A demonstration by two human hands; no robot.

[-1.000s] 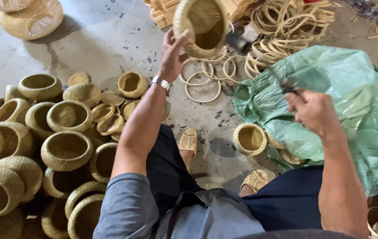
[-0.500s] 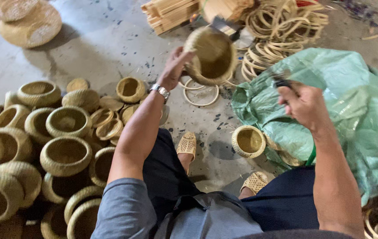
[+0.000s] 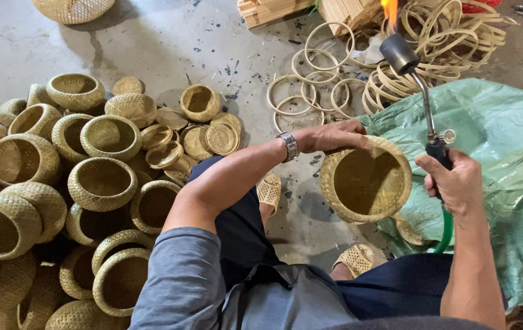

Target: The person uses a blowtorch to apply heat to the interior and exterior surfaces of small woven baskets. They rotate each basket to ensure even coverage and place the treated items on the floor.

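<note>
Quickly noting: my left hand [image 3: 335, 135] is closed over the near rim of a round woven basket [image 3: 367, 179], fingers curled on the top edge, mouth tilted up toward me. It sits in the air just above my knees, between the two sandalled feet. My right hand [image 3: 454, 182] is wrapped tight round the grip of a gas torch [image 3: 423, 101], nozzle up, with an orange flame [image 3: 390, 8] burning at the top edge of view. A green hose [image 3: 445, 231] drops from under that hand.

Judgement on doing this well: I'd keep the flame moving and brief over the weave, turn the basket by the rim so my left fingers are away from the heat, and hold the nozzle off the green plastic sheet [image 3: 506, 159] on the right, which looks likely to melt.

Packages, labels, signs: I see no printed label or sign. The green sheet is the only wrapping-like thing, crumpled, right of the basket. A pile of finished baskets [image 3: 102, 183] fills the left floor, flat woven lids [image 3: 212, 137] beside it, loose cane rings [image 3: 310, 85] at top centre, stacked pale slats [image 3: 274, 9] above them.
</note>
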